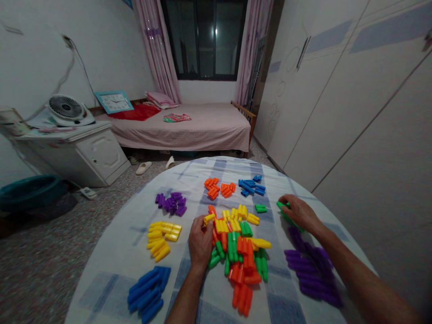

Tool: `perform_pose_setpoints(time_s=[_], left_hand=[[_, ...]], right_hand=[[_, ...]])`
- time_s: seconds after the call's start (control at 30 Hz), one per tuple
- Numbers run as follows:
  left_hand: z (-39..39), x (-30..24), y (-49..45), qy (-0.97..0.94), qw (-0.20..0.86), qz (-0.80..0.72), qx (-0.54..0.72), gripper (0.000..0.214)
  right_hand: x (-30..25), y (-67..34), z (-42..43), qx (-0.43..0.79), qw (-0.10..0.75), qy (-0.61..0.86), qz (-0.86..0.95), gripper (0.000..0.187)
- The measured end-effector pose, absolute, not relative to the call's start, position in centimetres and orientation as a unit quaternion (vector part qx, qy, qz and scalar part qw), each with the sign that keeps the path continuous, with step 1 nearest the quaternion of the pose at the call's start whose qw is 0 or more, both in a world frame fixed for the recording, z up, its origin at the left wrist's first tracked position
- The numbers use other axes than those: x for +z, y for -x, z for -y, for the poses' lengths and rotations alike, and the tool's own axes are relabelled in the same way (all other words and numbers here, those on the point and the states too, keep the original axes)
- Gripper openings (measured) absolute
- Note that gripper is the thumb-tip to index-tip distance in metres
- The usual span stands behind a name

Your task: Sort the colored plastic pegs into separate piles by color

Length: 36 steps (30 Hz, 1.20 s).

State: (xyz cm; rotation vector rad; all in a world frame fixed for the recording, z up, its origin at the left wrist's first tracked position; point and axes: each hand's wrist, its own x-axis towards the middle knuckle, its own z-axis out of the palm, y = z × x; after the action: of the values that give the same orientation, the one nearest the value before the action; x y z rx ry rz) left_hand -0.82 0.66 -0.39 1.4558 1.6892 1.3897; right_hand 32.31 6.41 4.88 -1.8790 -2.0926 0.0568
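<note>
My left hand is closed at the left edge of a mixed pile, with a small yellow plastic piece pinched between thumb and fingers. The pile has yellow, green and orange-red tube-shaped plastic pieces, joined side by side. On the right, my right hand has its fingers curled down on green plastic pieces, partly hidden under it. Long purple pieces lie below that hand, some behind my forearm. A small green piece lies between the pile and my right hand.
Sorted groups lie around the cloth-covered round table: purple, yellow and blue pieces on the left, orange and blue at the back. Beyond stand a bed, a cabinet and a wardrobe.
</note>
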Motion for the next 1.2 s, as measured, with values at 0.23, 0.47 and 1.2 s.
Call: perform_pose_setpoints(time_s=[0.23,0.47,1.2], left_hand=[[-0.7,-0.3,0.8,-0.535,0.262,-0.622,0.509,0.020],[-0.7,-0.2,0.7,-0.531,0.265,-0.618,0.516,0.019],[-0.6,-0.2,0.7,-0.533,0.258,-0.617,0.519,0.019]], right_hand=[[5.0,-36.7,-4.4,0.043,0.103,0.735,0.668,0.051],[3.9,-36.4,-4.5,0.143,0.043,0.756,0.638,0.039],[1.9,-29.8,-7.0,-0.060,0.097,0.576,0.810,0.032]])
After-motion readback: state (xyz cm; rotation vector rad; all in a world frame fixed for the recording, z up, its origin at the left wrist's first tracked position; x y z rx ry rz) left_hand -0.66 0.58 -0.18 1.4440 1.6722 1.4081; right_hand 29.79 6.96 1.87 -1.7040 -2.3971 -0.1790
